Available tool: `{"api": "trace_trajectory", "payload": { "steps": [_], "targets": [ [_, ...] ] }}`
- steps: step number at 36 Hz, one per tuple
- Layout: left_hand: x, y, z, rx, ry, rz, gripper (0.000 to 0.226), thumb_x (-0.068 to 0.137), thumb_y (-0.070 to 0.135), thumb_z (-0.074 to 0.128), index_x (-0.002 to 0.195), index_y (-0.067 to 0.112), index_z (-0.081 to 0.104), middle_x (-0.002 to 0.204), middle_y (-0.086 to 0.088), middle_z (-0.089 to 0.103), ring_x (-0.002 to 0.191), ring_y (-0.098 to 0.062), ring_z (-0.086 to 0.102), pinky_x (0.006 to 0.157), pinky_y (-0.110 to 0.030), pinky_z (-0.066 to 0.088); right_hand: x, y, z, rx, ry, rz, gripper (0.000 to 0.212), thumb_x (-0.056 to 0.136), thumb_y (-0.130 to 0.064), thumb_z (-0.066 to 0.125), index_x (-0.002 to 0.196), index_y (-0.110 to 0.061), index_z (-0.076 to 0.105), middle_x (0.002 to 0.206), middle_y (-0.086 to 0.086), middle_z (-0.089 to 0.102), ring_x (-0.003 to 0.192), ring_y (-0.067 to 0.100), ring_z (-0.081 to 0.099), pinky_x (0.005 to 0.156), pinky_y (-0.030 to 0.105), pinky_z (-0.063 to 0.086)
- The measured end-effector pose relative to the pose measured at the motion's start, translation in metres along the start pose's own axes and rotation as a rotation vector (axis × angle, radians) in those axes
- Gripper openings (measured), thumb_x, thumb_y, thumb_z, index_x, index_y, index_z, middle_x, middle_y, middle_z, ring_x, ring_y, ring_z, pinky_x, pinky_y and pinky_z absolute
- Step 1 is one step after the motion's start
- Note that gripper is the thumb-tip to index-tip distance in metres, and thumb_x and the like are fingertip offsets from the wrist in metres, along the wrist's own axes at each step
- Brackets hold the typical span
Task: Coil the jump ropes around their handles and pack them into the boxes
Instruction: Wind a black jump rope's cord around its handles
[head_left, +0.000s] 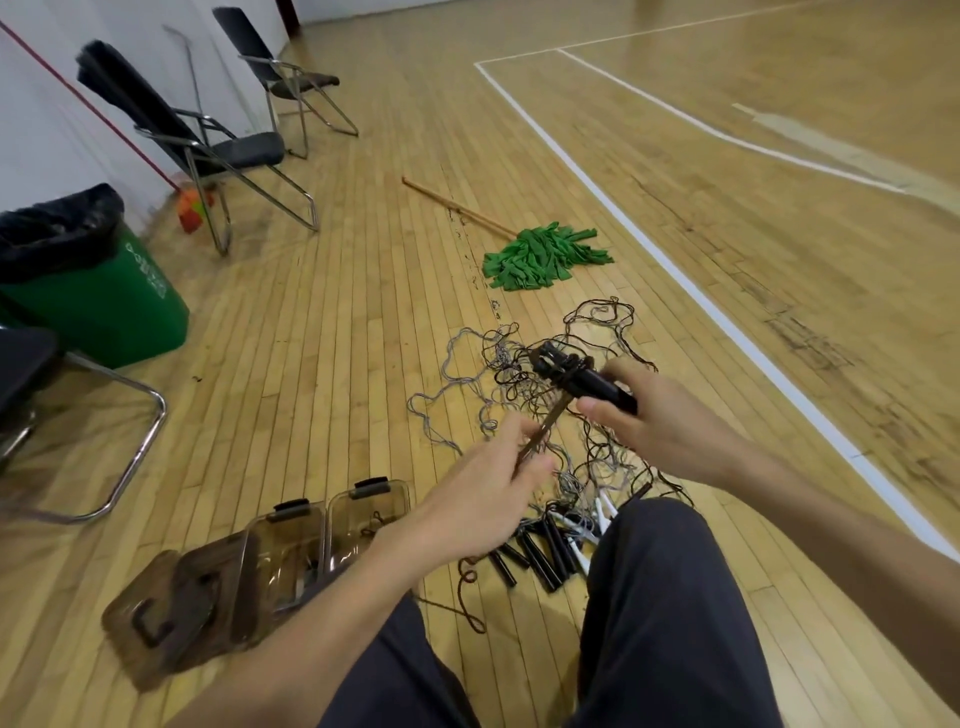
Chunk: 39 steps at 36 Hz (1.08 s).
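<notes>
The paired black handles (574, 375), light and rigid, are held above the floor in the right grip (662, 423), which is clenched round their near end. The thin cord (546, 427) looks limp and springy, so the left grip (483, 499) pinches it taut just below the coil. The boxes (275, 551) stand on the floor to the left.

The floor (322, 322) was pale wooden strip, glossy under the room light and marked with white court lines (587, 171). A white wall (47, 130) ran along the left. A black folding chair (223, 150) stood before it, a second chair (291, 78) beyond, a green bin (104, 306) with a black liner nearer. A green mop (540, 260) lay on the boards; a red-handled broom (189, 208) leaned against the wall
</notes>
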<state>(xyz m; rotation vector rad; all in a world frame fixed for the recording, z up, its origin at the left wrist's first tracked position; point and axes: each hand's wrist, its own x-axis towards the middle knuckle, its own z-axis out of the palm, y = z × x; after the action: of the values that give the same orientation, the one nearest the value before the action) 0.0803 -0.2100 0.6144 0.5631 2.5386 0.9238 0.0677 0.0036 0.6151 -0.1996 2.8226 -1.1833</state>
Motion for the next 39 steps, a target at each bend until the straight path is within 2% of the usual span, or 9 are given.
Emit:
{"api": "trace_trajectory", "payload": {
  "steps": [2,4,9,14,20,27,30,33,39],
  "targets": [
    [-0.001,0.003,-0.001,0.143,0.03,0.021,0.029,0.108,0.035,0.038,0.134,0.023,0.04,0.073,0.011,0.051,0.055,-0.003,0.042,0.053,-0.017,0.035,0.002,0.008,0.008,-0.049,-0.016,0.008,0.021,0.1,-0.045,0.055,0.105,-0.024,0.057,0.077,0.004,0.063,0.062,0.021,0.058,0.055,0.035,0.042],
    [-0.001,0.006,-0.003,0.302,0.063,0.038,0.028,0.108,0.03,0.039,0.132,0.018,0.045,0.07,0.008,0.05,0.051,-0.006,0.042,0.049,-0.023,0.036,0.004,0.013,0.015,-0.125,-0.04,0.028,0.02,0.101,-0.043,0.054,0.102,-0.024,0.056,0.074,0.001,0.059,0.058,0.013,0.051,0.052,0.024,0.035],
    [0.002,0.011,-0.009,0.573,0.099,0.09,0.03,0.107,0.031,0.041,0.127,0.013,0.056,0.096,-0.002,0.065,0.079,-0.019,0.063,0.074,-0.038,0.055,0.009,0.016,0.021,-0.187,-0.143,0.086,0.019,0.102,-0.044,0.053,0.086,-0.033,0.049,0.072,-0.002,0.057,0.057,0.012,0.051,0.052,0.023,0.035],
    [0.002,0.014,-0.015,0.775,0.031,0.175,0.03,0.107,0.035,0.041,0.119,0.014,0.06,0.103,-0.001,0.061,0.086,-0.021,0.062,0.077,-0.037,0.055,0.01,0.012,0.019,-0.084,-0.378,0.261,0.025,0.102,-0.041,0.055,0.101,-0.017,0.055,0.066,0.005,0.053,0.044,0.014,0.049,0.046,0.027,0.041],
    [0.004,0.017,-0.024,0.759,-0.116,0.224,0.028,0.105,0.031,0.048,0.13,0.018,0.046,0.094,0.0,0.057,0.073,-0.013,0.054,0.066,-0.031,0.052,0.0,0.008,0.019,-0.042,-0.538,0.36,0.021,0.103,-0.04,0.054,0.097,-0.02,0.052,0.058,0.002,0.047,0.037,0.012,0.041,0.039,0.023,0.034],
    [0.007,0.028,-0.04,0.815,-0.189,0.301,0.024,0.1,0.032,0.057,0.12,0.02,0.062,0.097,0.003,0.063,0.091,-0.015,0.062,0.08,-0.031,0.054,-0.011,-0.005,0.022,-0.06,-0.572,0.339,0.022,0.103,-0.042,0.053,0.091,-0.024,0.05,0.058,0.0,0.048,0.039,0.012,0.042,0.041,0.023,0.035],
    [0.009,0.031,-0.049,0.798,-0.24,0.289,0.02,0.099,0.034,0.058,0.116,0.025,0.062,0.09,0.012,0.055,0.095,-0.012,0.056,0.086,-0.031,0.049,-0.016,-0.015,0.023,-0.106,-0.626,0.289,0.025,0.103,-0.041,0.054,0.092,-0.019,0.052,0.059,0.0,0.05,0.041,0.012,0.045,0.043,0.023,0.038],
    [0.012,0.032,-0.06,0.695,-0.326,0.256,0.008,0.097,0.035,0.062,0.104,0.031,0.063,0.082,0.021,0.048,0.088,-0.007,0.05,0.081,-0.03,0.042,-0.025,-0.026,0.02,-0.137,-0.683,0.237,0.026,0.103,-0.041,0.055,0.087,-0.021,0.053,0.059,0.0,0.052,0.043,0.013,0.047,0.047,0.023,0.042],
    [0.015,0.033,-0.068,0.485,-0.466,0.254,0.013,0.095,0.034,0.065,0.1,0.024,0.073,0.093,0.012,0.068,0.089,-0.005,0.061,0.084,-0.029,0.05,-0.039,-0.044,0.013,-0.211,-0.765,0.171,0.03,0.101,-0.041,0.057,0.092,-0.013,0.058,0.061,0.001,0.053,0.05,0.018,0.049,0.049,0.026,0.042]
  ]
}}
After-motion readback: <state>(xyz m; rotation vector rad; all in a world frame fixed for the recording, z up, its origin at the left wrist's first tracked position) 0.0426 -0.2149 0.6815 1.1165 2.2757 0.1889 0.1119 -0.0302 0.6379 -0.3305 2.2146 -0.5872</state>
